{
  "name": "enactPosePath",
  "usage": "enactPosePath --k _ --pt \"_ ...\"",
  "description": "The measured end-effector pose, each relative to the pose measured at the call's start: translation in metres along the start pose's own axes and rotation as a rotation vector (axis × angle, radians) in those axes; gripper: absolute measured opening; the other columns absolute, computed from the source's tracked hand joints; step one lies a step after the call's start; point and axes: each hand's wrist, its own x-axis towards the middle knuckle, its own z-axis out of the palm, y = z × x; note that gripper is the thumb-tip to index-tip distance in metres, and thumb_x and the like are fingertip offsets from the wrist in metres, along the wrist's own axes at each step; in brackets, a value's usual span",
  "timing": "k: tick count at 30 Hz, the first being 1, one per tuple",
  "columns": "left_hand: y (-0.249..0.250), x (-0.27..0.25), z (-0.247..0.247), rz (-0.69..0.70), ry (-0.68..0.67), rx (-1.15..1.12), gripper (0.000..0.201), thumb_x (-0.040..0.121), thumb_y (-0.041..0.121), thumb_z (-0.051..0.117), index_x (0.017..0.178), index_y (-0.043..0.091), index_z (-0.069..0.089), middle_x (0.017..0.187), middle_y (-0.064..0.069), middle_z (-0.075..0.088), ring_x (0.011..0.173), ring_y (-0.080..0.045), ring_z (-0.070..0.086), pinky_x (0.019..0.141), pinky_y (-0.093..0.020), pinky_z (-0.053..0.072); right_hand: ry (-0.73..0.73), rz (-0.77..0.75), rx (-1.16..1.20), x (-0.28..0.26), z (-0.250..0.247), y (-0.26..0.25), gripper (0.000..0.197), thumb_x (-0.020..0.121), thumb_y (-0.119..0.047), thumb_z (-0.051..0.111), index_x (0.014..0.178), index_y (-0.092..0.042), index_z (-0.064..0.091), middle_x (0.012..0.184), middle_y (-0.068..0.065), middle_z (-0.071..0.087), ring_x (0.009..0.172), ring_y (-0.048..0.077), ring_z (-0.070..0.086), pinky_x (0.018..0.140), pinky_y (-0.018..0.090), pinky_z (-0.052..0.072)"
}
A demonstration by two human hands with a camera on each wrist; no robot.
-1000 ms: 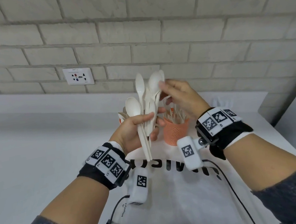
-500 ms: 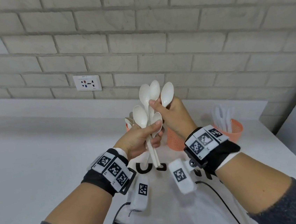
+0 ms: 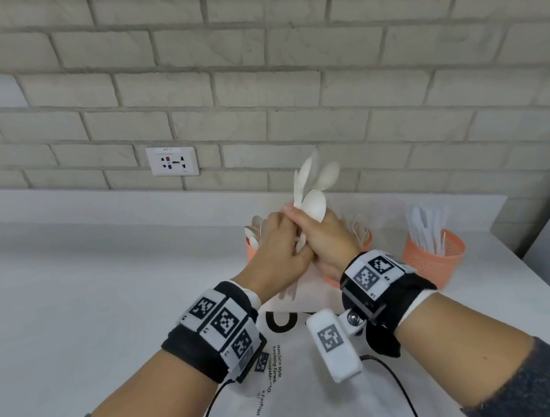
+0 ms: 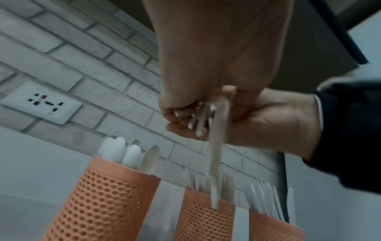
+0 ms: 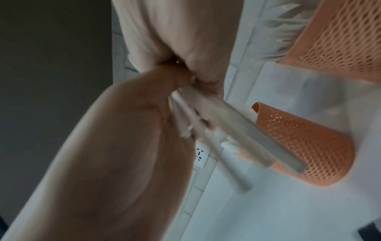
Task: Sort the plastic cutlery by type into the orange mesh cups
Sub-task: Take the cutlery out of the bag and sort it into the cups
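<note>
1. Left cup (image 3: 252,249), far centre on the counter, is seen to hold spoons already; it is largely hidden behind the hands in the head view. A knock against its rim could be caused if the bundle is lowered off-centre, and the light mesh cup is judged easy to tip.
2. Left hand (image 3: 275,242) is curled round the lower handles of the spoon bundle (image 3: 313,194); a closed grip, fingers wrapped. Handle ends are seen poking out below the fist in the left wrist view.
3. Right hand (image 3: 326,240) is pressed against the left one and is also closed round the same bundle, just under the bowls. Bowls fan out above both fists, up and slightly right; handles hang unevenly below.
4. Risk: the handles are not squared, one hanging lower than the rest, so a spoon could slide out when either grip is eased. Bundle is blurred, so the count cannot be told.
5. Middle cup (image 3: 365,238), just right of the hands, holds forks, it seems; a loose spoon could drop into it and be mis-sorted.
6. Right cup (image 3: 436,259), well apart to the right, holds what look like knives; no risk is judged there.
7. White bag (image 3: 317,367) lies near, under the wrists; handles could snag on it if dropped low.
</note>
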Motion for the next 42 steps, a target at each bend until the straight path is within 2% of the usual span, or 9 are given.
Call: enactPosePath --k 3,6,13,16,21,27,33,38,42 --pt "-0.011 -0.002 -0.018 0.047 -0.087 0.051 0.080 0.076 0.055 0.049 0.145 0.020 0.028 0.137 -0.002 0.027 0.128 -0.021 0.026 0.110 -0.038 0.028 0.072 -0.038 0.008 0.011 -0.005 -0.007 0.028 0.085 -0.019 0.064 0.100 0.004 0.059 0.086 0.022 0.068 0.080 0.029 0.071 0.073 0.042 0.060" --pt "-0.037 0.006 -0.044 -0.069 0.109 -0.129 0.081 0.078 0.044 0.068 0.145 0.022 0.028 0.145 -0.002 0.023 0.135 -0.018 0.025 0.107 -0.029 0.026 0.212 -0.187 0.072 0.028 -0.012 -0.022 0.015 0.086 -0.006 0.061 0.100 -0.008 0.054 0.071 0.006 0.062 0.056 0.012 0.066 0.055 0.029 0.055" --pt "-0.086 0.033 -0.028 -0.299 -0.029 -0.141 0.126 0.058 0.041 0.084 0.149 0.023 -0.002 0.154 -0.009 0.017 0.140 -0.023 0.026 0.111 -0.039 0.030 0.349 -0.363 0.080 0.057 0.003 -0.021 0.025 0.087 -0.006 0.060 0.088 -0.027 0.047 0.077 0.001 0.058 0.053 0.007 0.059 0.068 0.033 0.052" --pt "-0.088 0.048 -0.014 -0.300 -0.006 -0.173 0.109 0.065 0.038 0.081 0.148 0.025 0.012 0.137 -0.010 0.044 0.116 -0.022 0.051 0.098 -0.035 0.043 0.342 -0.354 0.002 0.062 0.018 -0.001 0.019 0.088 -0.009 0.059 0.094 -0.021 0.046 0.083 0.009 0.059 0.054 0.001 0.059 0.061 0.020 0.050" --pt "-0.089 0.054 -0.009 -0.249 0.057 -0.159 0.058 0.082 0.030 0.066 0.134 0.020 0.043 0.105 -0.001 0.058 0.089 -0.016 0.057 0.072 -0.022 0.043 0.369 -0.264 -0.012 0.071 0.020 0.031 0.030 0.088 -0.011 0.060 0.112 0.001 0.045 0.091 0.027 0.063 0.050 -0.002 0.059 0.047 0.011 0.045" --pt "-0.094 0.054 -0.010 -0.269 0.075 -0.223 0.042 0.090 0.019 0.054 0.131 0.018 0.047 0.106 0.001 0.054 0.094 -0.019 0.055 0.076 -0.022 0.040 0.325 -0.205 -0.080 0.071 0.012 0.047 0.034 0.085 -0.013 0.064 0.111 0.003 0.049 0.088 0.022 0.065 0.067 0.014 0.068 0.062 0.025 0.054" --pt "-0.089 0.054 -0.008 -0.314 0.132 -0.280 0.039 0.094 0.023 0.047 0.132 0.014 0.046 0.107 -0.006 0.060 0.097 -0.021 0.059 0.083 -0.029 0.047 0.153 -0.196 -0.213 0.062 0.011 0.054 0.032 0.076 -0.007 0.074 0.099 -0.009 0.053 0.084 0.000 0.063 0.077 0.007 0.061 0.065 0.010 0.049" --pt "-0.085 0.052 -0.012 -0.364 0.040 -0.407 0.056 0.081 0.035 0.048 0.134 0.018 0.043 0.110 -0.003 0.058 0.104 -0.021 0.056 0.089 -0.031 0.043 0.059 -0.114 -0.048 0.054 0.007 0.046 0.062 0.076 -0.009 0.074 0.128 -0.018 0.042 0.114 0.008 0.055 0.092 0.011 0.061 0.063 0.012 0.051" --pt "-0.098 0.057 -0.010 -0.403 -0.012 -0.554 0.075 0.064 0.051 0.042 0.135 0.027 0.043 0.132 -0.009 0.052 0.118 -0.026 0.052 0.105 -0.049 0.038 0.079 -0.206 -0.285 0.060 0.008 0.042 0.047 0.094 -0.028 0.051 0.139 -0.029 0.036 0.136 0.001 0.043 0.125 0.013 0.044 0.096 0.021 0.036"
